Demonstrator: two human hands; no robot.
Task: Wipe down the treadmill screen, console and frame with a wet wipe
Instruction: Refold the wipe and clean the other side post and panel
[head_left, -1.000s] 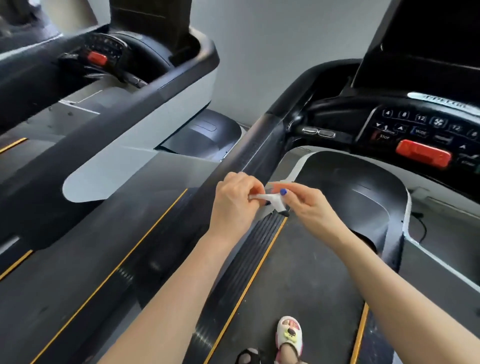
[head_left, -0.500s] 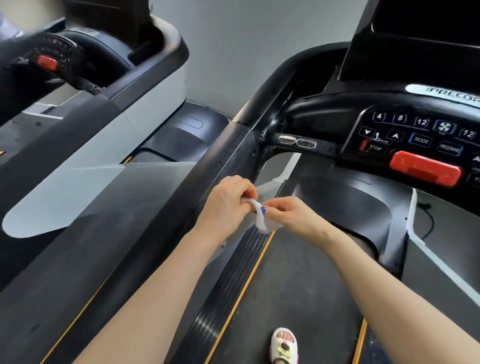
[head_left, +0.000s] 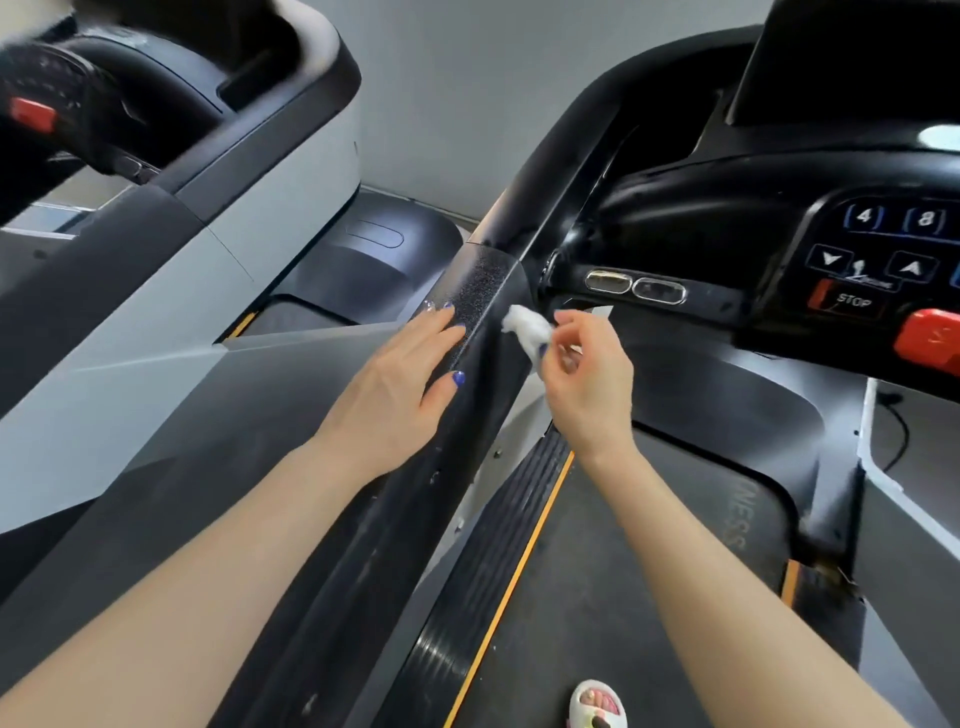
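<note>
Wipe is bunched small, pinched in the right hand fingers just beside the rail; left hand lies flat there, fingers straight. So loose a pinch risks dropping it.

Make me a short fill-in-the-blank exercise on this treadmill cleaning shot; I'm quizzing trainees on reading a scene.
1. The right hand pinches a crumpled white ____.
2. The left hand rests flat on the black ____ of the treadmill.
3. The button under the arrow keys on the console reads ____.
4. The two numbered keys in view read 4 and ____.

Missing words: wet wipe; handrail; STOP; 8
</note>
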